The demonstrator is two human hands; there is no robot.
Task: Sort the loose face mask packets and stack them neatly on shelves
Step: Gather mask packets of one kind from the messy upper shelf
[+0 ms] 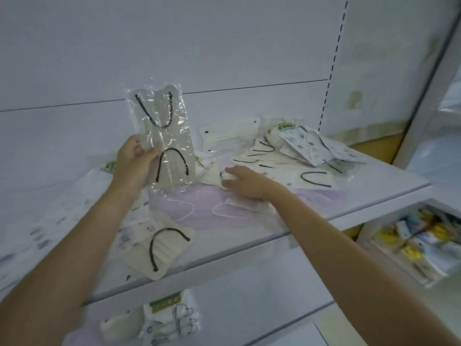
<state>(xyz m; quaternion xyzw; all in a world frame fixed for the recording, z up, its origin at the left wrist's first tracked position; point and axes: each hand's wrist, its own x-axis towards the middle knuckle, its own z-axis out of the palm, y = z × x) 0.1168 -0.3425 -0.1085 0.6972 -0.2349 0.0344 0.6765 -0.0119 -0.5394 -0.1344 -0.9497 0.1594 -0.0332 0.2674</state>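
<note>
The left hand (pixel 136 158) pinches a clear packet (pixel 164 138) by its left edge, thumb in front, and holds it upright above the left half of the shelf (pixel 374 193). The packet holds beige masks with black ear loops. The right hand (pixel 243 182) reaches in from the right and lies palm down on the middle of the shelf, its fingers bent onto a cream packet (pixel 212 174). Blur hides whether they grip it or only press on it.

Under and around that hand lies a lilac packet (pixel 199 211), flat on the shelf. A beige packet with one black loop (pixel 164 248) sits at the near edge, tilted. More loose packets lie in a heap (pixel 299 148) at the far right of the shelf, overlapping one another. Pale printed packets (pixel 69 208) cover the left end. On the lower shelf (pixel 274 308) lies a packet with a green label (pixel 167 318). At the lower right, a bin (pixel 411 243) holds small yellow and white goods.
</note>
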